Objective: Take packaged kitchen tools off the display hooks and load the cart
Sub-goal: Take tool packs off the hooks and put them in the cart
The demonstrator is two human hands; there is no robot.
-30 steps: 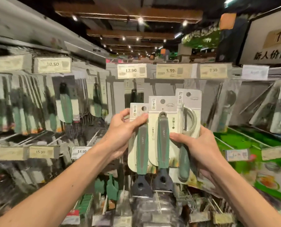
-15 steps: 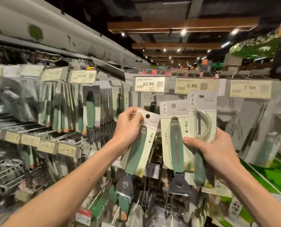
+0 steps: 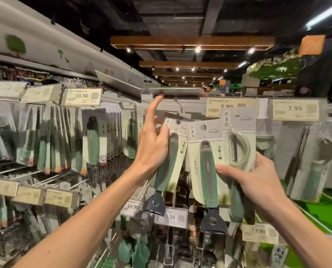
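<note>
The left hand (image 3: 153, 149), having split one scraper pack (image 3: 169, 163) from the bunch, pinches it up at the hook (image 3: 177, 105), forefinger lifting the price flap (image 3: 176, 91), perhaps rehanging it; the right hand (image 3: 258, 182) clasps two packs (image 3: 205, 151); cart unseen.

A row of cream price labels runs along the top edge of the shelf rack: one printed 10.50 (image 3: 81, 96) at the left, a half-covered 5.99 label (image 3: 229, 107) right of centre, and a 7.99 label (image 3: 295, 109) near the right edge. Lower rails carry labels reading 15.90 (image 3: 59, 198), 14.90 (image 3: 132, 206) and 5.59 (image 3: 171, 217). Above the rack slants a white header board (image 3: 45, 49) with a green tree decal (image 3: 16, 44). Brown wooden ceiling beams (image 3: 190, 41) hold small round spot lamps (image 3: 197, 49). At the upper right hang a green leafy garland (image 3: 273, 64) and an orange square sign (image 3: 311, 45).
</note>
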